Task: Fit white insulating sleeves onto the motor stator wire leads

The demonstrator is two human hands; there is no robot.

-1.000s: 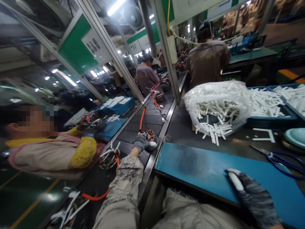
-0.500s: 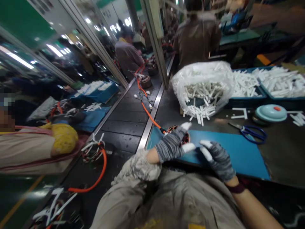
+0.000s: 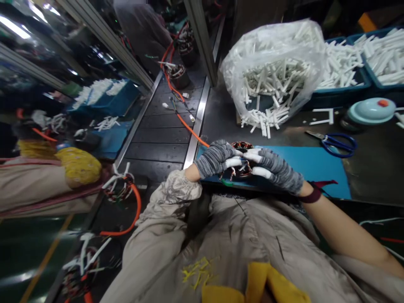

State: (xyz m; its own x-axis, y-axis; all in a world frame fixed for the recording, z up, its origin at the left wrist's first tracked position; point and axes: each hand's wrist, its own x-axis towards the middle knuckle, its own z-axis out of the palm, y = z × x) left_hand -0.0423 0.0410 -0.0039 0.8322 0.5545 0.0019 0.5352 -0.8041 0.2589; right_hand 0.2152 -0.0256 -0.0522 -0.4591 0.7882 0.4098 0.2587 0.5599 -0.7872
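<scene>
A motor stator (image 3: 242, 146) with copper windings sits on the blue mat (image 3: 315, 168) in front of me. My left hand (image 3: 217, 159), in a grey striped glove with white fingertips, reaches over its left side with the fingers pinched together. From the right, my right hand (image 3: 273, 168), gloved alike, brings its fingertips almost against the left ones. Both hands grip thin wires at the stator's middle; the fingers partly hide them. Short wire ends hang at the near side. An orange cable (image 3: 189, 129) runs from behind my left hand to the far left.
A clear plastic bag (image 3: 230, 67) spills white tubes beyond the mat. Blue bins (image 3: 341, 94) of tubes stand behind it. Blue-handled scissors (image 3: 339, 145) and a pale-blue lidded container (image 3: 369, 112) lie right. More stators (image 3: 118, 189) line the left, near a co-worker's yellow sleeve (image 3: 78, 166).
My view has tilted downward. My right hand has moved left onto the stator, and its fingers have closed beside my left hand's. The left hand has shifted leftward, uncovering more of the stator.
</scene>
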